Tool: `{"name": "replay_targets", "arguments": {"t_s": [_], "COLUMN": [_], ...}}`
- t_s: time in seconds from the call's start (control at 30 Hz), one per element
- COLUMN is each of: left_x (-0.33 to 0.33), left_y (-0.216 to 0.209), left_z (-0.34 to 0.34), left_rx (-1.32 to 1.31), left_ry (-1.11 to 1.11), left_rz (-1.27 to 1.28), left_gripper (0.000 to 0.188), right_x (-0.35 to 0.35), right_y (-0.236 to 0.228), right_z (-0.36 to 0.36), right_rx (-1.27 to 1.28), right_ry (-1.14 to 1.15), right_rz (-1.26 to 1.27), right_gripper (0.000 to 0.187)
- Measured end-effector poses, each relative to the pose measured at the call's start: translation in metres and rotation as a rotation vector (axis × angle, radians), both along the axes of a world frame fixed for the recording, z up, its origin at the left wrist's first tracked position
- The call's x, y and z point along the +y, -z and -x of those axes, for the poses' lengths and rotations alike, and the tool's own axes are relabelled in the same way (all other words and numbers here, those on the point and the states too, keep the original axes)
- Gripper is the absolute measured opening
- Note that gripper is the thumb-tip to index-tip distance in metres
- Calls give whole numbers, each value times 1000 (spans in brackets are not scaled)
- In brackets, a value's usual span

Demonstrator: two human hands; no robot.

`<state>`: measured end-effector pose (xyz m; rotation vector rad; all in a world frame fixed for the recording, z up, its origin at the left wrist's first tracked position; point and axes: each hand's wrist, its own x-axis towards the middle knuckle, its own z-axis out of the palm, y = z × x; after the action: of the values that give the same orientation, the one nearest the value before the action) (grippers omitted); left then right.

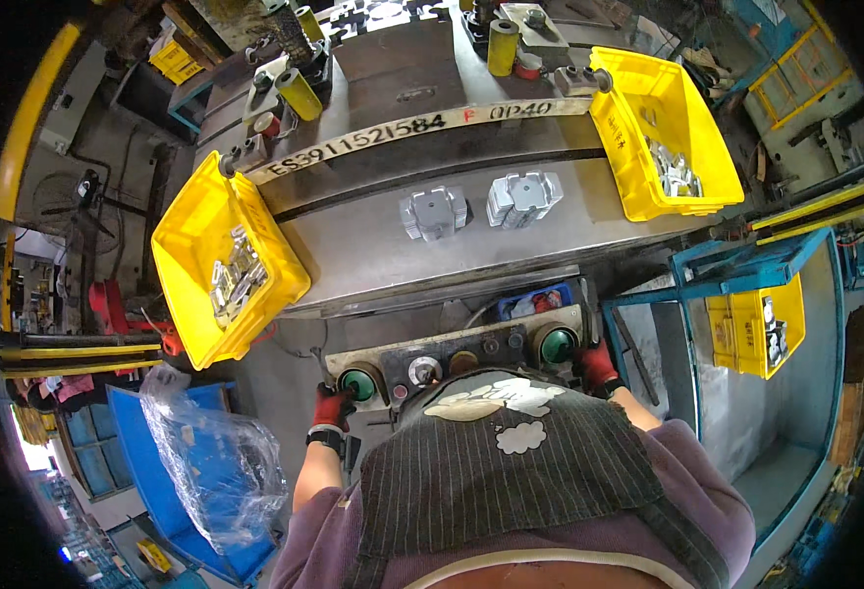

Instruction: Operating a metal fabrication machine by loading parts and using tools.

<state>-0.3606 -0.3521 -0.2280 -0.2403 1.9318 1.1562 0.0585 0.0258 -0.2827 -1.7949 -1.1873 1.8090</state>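
Observation:
My left hand (331,408), in a red glove, is at the left end of the control panel (403,359), right beside a green round button (356,384). My right hand (597,365), also red-gloved, is at the panel's other end, close to a second green button (557,345). The fingers of both hands are too small and partly hidden to show whether they grip or press anything. Beyond the panel, two stacks of grey metal parts, a left stack (434,213) and a right stack (523,200), stand on the press bed (373,270).
Yellow bins, one at left (182,231) and one at right (638,191), hold metal pieces at the bed's ends. A lettered bar (422,128) crosses behind the stacks. At right, a blue frame (687,363) surrounds another yellow bin (736,334); plastic film (211,461) drapes a blue container.

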Motion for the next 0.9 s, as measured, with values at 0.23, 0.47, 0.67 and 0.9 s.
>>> {"name": "replay_targets", "arguments": {"t_s": [0.23, 0.47, 0.67, 0.9], "left_x": [-9, 13, -56, -8], "left_y": [17, -6, 22, -108], "left_z": [1, 0, -27, -35], "left_rx": [-22, 8, 505, 652], "left_ry": [-44, -2, -164, -628], "left_rz": [-42, -132, -179, -207], "left_gripper": [39, 29, 31, 36], "right_x": [-2, 4, -5, -14], "right_y": [-45, -54, -34, -225], "right_z": [22, 16, -22, 95], "right_rx": [6, 110, 31, 180], "right_ry": [2, -112, 10, -433], "right_rz": [147, 157, -355, -695], "right_gripper": [26, 25, 31, 44]}}
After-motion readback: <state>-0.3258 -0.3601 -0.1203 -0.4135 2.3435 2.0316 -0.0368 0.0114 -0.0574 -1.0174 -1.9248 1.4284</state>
